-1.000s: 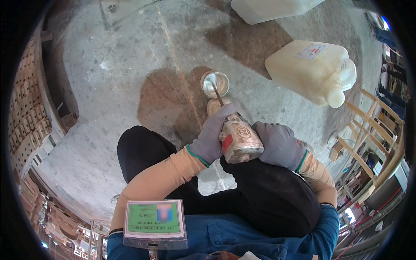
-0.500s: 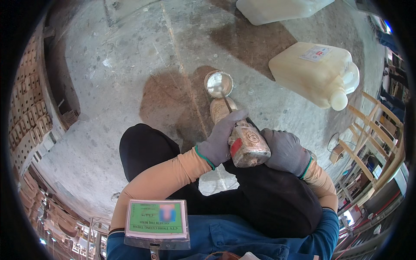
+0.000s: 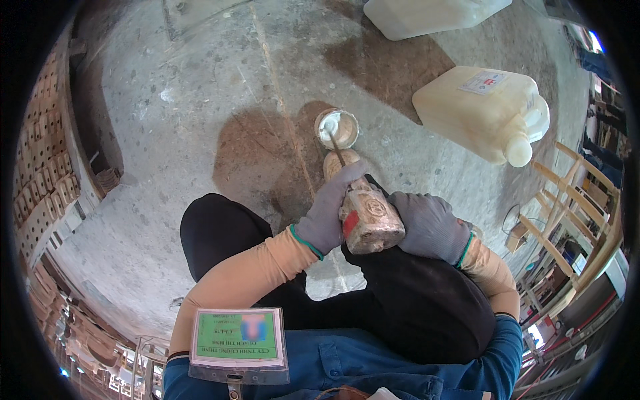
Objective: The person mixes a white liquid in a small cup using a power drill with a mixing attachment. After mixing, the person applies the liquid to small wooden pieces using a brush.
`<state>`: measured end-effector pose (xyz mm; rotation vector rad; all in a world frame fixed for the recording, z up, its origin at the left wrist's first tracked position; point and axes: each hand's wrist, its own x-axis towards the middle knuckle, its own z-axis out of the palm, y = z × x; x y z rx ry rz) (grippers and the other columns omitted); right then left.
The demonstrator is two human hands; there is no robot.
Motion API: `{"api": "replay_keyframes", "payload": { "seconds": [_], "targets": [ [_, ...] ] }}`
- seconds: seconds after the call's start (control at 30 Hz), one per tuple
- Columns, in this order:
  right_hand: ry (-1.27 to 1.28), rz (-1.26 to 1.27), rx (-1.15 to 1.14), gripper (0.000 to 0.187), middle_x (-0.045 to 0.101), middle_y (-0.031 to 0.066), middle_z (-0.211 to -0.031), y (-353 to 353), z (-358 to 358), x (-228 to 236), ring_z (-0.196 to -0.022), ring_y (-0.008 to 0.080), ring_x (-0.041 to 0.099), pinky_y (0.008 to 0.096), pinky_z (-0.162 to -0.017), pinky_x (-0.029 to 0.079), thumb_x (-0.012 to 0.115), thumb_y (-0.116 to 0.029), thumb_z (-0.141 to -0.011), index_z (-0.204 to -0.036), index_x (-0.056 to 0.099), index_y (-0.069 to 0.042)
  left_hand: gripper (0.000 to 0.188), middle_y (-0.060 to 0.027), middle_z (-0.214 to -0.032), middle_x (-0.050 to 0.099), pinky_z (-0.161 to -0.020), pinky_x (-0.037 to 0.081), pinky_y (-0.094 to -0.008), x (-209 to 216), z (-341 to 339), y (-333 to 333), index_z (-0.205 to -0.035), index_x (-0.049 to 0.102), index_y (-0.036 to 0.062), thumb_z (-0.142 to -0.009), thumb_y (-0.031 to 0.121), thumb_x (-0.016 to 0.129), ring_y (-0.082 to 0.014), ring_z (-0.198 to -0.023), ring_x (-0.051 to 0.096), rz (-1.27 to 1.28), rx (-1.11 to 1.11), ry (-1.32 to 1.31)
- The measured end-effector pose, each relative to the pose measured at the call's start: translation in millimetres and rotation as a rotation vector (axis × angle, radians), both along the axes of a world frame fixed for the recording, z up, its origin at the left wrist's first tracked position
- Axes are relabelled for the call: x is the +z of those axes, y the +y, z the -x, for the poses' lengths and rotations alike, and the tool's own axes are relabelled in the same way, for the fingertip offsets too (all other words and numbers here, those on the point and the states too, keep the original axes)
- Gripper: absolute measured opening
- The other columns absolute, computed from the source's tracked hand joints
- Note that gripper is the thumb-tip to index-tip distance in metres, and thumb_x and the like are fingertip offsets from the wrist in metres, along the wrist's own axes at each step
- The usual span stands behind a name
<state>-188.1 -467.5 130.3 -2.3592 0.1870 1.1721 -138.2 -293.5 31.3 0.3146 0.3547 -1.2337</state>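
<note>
Holding a worn, boxy tool [image 3: 372, 217] between my two gloved hands above my lap, I have its long axis pointing away from me and slightly to the left. A thin rod [image 3: 337, 150] carries that line past my fingers, down into a small round pot [image 3: 355, 129] on the floor [image 3: 180, 127]. The pot lies beyond my hands, just ahead of my left hand [image 3: 327, 210], which is the nearer one. My left fingers are wrapped closely round the tool's far end, beside the rod. My right hand [image 3: 430, 223] is curled against its right side; those fingertips are hidden, so I cannot tell how firmly they close.

Inside the pot is something white [image 3: 331, 123], with the rod's far end in it, left of centre. Well off to the right is a translucent, yellowish jug [image 3: 480, 110], capped, with a label; a paler container [image 3: 427, 13] beyond it is cut off by the upper edge, its contents unclear.
</note>
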Motion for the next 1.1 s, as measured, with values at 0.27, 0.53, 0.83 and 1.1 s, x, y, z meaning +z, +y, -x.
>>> {"api": "replay_keyframes", "payload": {
  "seconds": [0.27,0.53,0.83,1.1],
  "targets": [
    [0.040,0.072,-0.107,0.041,0.063,0.0194,-0.081,-2,3,3,-0.078,0.0379,0.064,0.0460,-0.070,0.050,0.065,-0.038,-0.076,-0.093,0.052,-0.002,0.030,-0.0087,-0.101,0.055,-0.086,0.052,-0.0364,-5,0,-14,-0.118,0.049,0.0105,-0.091,0.022,0.057,-0.0202,-0.096,0.060,-0.129,-0.111,-0.184],
    [0.006,0.007,-0.042,0.039,0.065,0.0185,-0.079,-5,-5,3,-0.075,0.0360,0.065,0.0460,-0.065,0.051,0.062,-0.034,-0.079,-0.097,0.051,-0.001,0.046,-0.0110,-0.114,0.051,-0.094,0.049,-0.0379,-15,-12,-7,-0.129,0.042,0.0092,-0.087,0.006,0.061,-0.0204,-0.108,0.056,0.015,-0.122,0.233],
    [0.030,0.035,-0.004,0.040,0.064,0.0191,-0.079,-3,-9,7,-0.074,0.0358,0.066,0.0450,-0.066,0.051,0.062,-0.035,-0.079,-0.094,0.052,0.000,0.041,-0.0112,-0.113,0.052,-0.092,0.051,-0.0360,-15,-6,-1,-0.126,0.044,0.0077,-0.089,0.012,0.060,-0.0200,-0.105,0.057,-0.127,-0.165,-0.492],
    [0.100,0.044,-0.040,0.040,0.065,0.0195,-0.081,-3,-11,10,-0.076,0.0349,0.066,0.0449,-0.066,0.051,0.062,-0.036,-0.077,-0.094,0.053,-0.001,0.037,-0.0102,-0.104,0.055,-0.087,0.053,-0.0343,2,-7,-4,-0.122,0.046,0.0057,-0.087,0.007,0.059,-0.0180,-0.099,0.059,-0.202,-0.181,-0.614]
  ]
}}
